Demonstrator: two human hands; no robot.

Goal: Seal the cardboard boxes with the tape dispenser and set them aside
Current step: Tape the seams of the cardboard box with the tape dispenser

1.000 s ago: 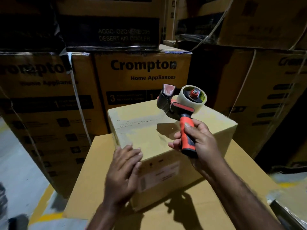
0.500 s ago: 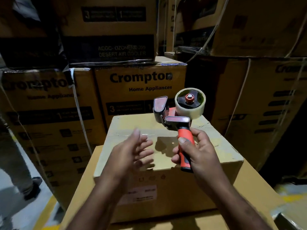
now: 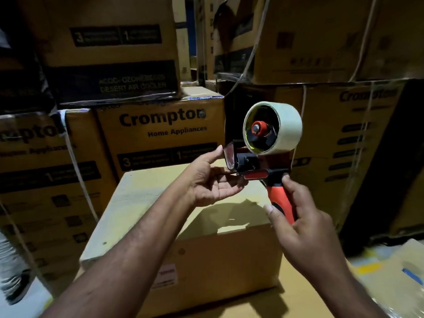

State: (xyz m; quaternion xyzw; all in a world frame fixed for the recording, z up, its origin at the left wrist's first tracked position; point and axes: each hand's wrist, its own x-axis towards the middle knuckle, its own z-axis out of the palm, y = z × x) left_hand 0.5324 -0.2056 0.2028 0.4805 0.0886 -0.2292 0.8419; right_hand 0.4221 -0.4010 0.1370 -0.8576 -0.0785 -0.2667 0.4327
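Note:
A plain cardboard box point(image 3: 146, 216) with closed flaps sits in front of me on a larger flat carton point(image 3: 286, 301). My right hand point(image 3: 300, 228) grips the orange handle of the tape dispenser point(image 3: 263, 143), lifted above the box with its clear tape roll on top. My left hand point(image 3: 213, 177) is raised, palm up, with the thumb at the dispenser's front guard and the fingertips under its blade end. Whether the fingers pinch a tape end is hidden.
Tall stacks of printed Crompton cartons point(image 3: 160, 134) wall in the back and both sides. A white strap point(image 3: 75, 166) hangs down the left stack. Another person's leg and shoe point(image 3: 11, 278) stand at the far left on the floor.
My right hand has lifted the dispenser higher and turned it. My left hand has left the box top and risen to the dispenser's front end. The view has come closer.

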